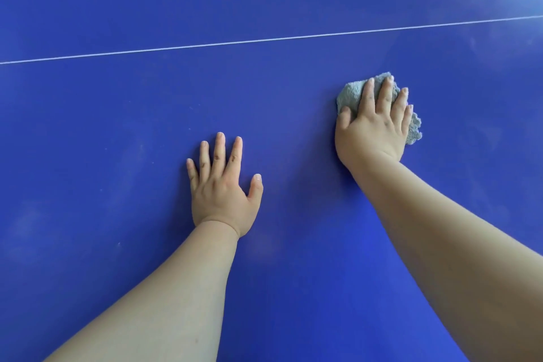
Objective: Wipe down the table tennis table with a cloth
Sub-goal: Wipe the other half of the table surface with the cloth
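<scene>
Right hand (pixel 373 129) lies flat on a bunched grey cloth (pixel 351 92), fingers (pixel 385 94) straight and spread, pressing it onto the blue table (pixel 117 126) just short of the thin white line (pixel 264 40). The cloth shows past the fingertips and both sides of the hand. Left hand (pixel 220 188) rests palm-down on bare table, fingers extended and splayed, holding nothing, nearer the body and well apart from the cloth.

Bright even light, top-right glare, soft focus
</scene>
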`<state>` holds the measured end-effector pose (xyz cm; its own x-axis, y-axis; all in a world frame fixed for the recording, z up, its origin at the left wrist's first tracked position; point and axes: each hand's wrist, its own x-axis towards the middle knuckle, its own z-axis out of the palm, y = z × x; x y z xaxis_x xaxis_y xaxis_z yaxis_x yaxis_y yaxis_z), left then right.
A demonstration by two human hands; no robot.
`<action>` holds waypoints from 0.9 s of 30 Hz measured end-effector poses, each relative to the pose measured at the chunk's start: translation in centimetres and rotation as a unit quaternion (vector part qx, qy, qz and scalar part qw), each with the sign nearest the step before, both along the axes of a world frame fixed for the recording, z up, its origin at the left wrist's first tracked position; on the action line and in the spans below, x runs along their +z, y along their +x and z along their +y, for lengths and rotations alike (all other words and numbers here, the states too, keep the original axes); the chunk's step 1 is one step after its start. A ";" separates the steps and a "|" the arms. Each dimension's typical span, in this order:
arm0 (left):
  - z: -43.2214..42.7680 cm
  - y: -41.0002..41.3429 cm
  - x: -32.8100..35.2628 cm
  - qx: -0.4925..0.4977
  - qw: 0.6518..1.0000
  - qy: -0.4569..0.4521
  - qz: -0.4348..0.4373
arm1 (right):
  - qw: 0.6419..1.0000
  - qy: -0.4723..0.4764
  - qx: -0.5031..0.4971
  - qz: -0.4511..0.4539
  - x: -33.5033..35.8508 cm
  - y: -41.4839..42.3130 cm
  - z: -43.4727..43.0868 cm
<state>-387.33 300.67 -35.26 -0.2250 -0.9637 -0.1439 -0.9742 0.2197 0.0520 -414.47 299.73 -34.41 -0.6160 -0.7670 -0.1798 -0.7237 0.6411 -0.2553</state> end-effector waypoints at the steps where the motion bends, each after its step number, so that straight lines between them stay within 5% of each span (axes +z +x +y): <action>1: 0.0 0.0 0.1 0.000 1.000 -0.002 0.000 | 1.000 0.000 0.019 -0.002 0.1 0.8 -0.2; 4: 0.0 0.1 0.0 -0.001 1.000 -0.005 0.002 | 0.970 -0.036 0.238 0.022 0.3 3.5 2.6; 7: 0.0 0.1 0.0 -0.002 1.000 -0.006 0.002 | 0.883 -0.046 0.467 0.018 -0.1 2.6 6.1; 9: 0.0 0.1 0.0 -0.002 1.000 -0.004 -0.002 | 0.896 -0.043 0.442 0.026 -0.3 -0.9 4.9; 12: 0.0 0.1 0.0 -0.002 1.000 0.001 -0.008 | 0.978 -0.033 0.203 0.029 0.0 -4.8 0.8; 15: -0.1 0.1 0.0 -0.002 1.000 0.006 -0.011 | 0.997 -0.009 0.069 0.029 -0.3 -3.8 -1.9; 18: -0.1 0.1 0.0 -0.002 1.000 0.006 -0.012 | 0.989 -0.024 0.142 0.027 0.0 -1.4 -1.3; 24: -0.1 0.1 0.1 -0.003 1.000 -0.003 -0.001 | 0.906 -0.060 0.418 0.015 -0.4 1.3 4.2; 27: 0.0 0.1 0.0 0.000 1.000 -0.003 -0.006 | 0.958 -0.052 0.282 0.034 -0.5 -3.0 1.2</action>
<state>-387.23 300.65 -35.30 -0.2233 -0.9645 -0.1413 -0.9747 0.2199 0.0395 -417.42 300.88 -34.89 -0.1071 -0.9925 -0.0587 -0.9643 0.1181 -0.2370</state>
